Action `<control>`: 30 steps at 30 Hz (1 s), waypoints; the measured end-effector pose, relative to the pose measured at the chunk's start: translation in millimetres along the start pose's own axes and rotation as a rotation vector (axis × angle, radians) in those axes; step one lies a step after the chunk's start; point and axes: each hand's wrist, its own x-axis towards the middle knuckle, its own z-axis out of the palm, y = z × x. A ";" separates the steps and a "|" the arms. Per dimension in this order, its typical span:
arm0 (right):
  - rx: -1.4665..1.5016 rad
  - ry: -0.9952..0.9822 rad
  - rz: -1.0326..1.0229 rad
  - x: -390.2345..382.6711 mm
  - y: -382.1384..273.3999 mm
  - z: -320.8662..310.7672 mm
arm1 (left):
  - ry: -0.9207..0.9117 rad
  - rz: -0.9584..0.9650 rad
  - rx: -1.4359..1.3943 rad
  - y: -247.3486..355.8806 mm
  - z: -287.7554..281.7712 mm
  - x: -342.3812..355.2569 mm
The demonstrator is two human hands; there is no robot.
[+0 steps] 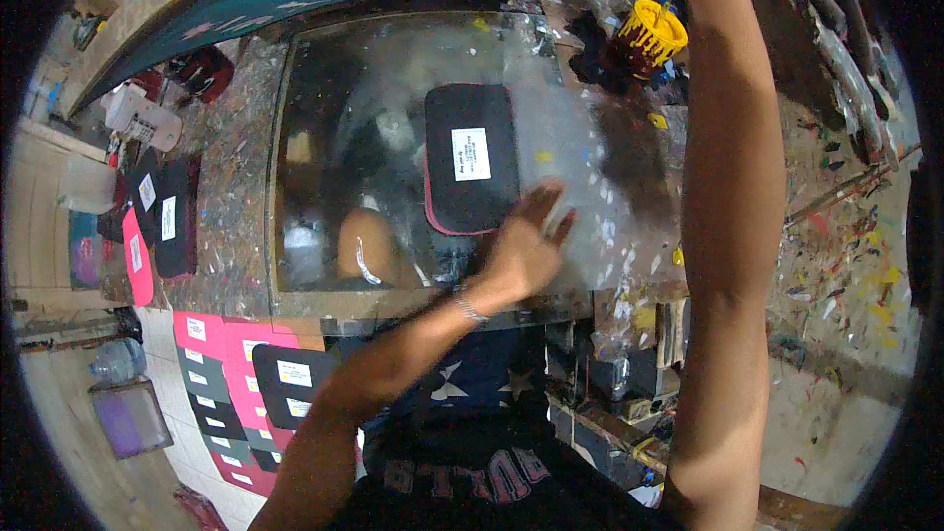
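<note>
Head view: one black rounded-corner panel [474, 199], pink along its edge, on a glass plate [393, 64]; left hand [531, 246] at its near right corner, fingers loosely spread, contact unclear. Right hand out of view, fingers' state untold. Right of and beyond the panel: one yellow-dripped paint pot [649, 39], on the desk [231, 226].

**Left hand [529, 251] at the corner of a dark pad [497, 118]**

We see the left hand at the centre of the frame, fingers spread, over the pad's lower right corner; we cannot tell whether they touch. The pad, pink-edged with a white label [470, 154], lies on a glossy sheet [393, 69] on the paint-spattered worktop [241, 152]. The right arm [733, 138] leaves at the top edge. We find a yellow-dripped pot [647, 43] upper right, a teal panel [246, 12] along the top, and labelled pink, grey and black pieces [236, 369] lower left.
</note>
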 end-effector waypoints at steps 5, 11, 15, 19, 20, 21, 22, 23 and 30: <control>0.154 -0.070 0.025 -14.7 -2.3 21.3 | -0.117 0.174 -0.164 72.6 -42.7 8.8; -0.169 0.058 -0.124 -140.7 2.9 51.7 | 0.412 0.457 0.999 83.7 -256.1 0.7; 0.094 -0.012 -0.193 -262.0 -1.4 102.1 | 0.072 0.270 0.901 21.0 -222.4 -46.2; 0.143 -0.347 -0.083 -336.3 -6.5 127.0 | 0.026 0.106 0.818 -51.5 -185.4 -68.7; 0.151 -0.347 -0.069 -342.8 -5.4 128.1 | 0.021 0.082 0.817 -59.7 -181.6 -71.8; 0.158 -0.338 -0.055 -344.8 -4.7 128.4 | 0.000 0.094 0.794 -57.9 -184.0 -69.6; 0.165 -0.329 -0.043 -346.4 -4.1 128.8 | -0.002 0.090 0.788 -56.5 -182.8 -68.8; 0.165 -0.361 -0.029 -346.9 -4.0 127.3 | -0.003 0.085 0.783 -55.3 -180.8 -68.5; 0.074 -0.486 -0.081 -334.4 -2.6 125.6 | 0.024 0.074 0.715 -65.7 -184.8 -71.4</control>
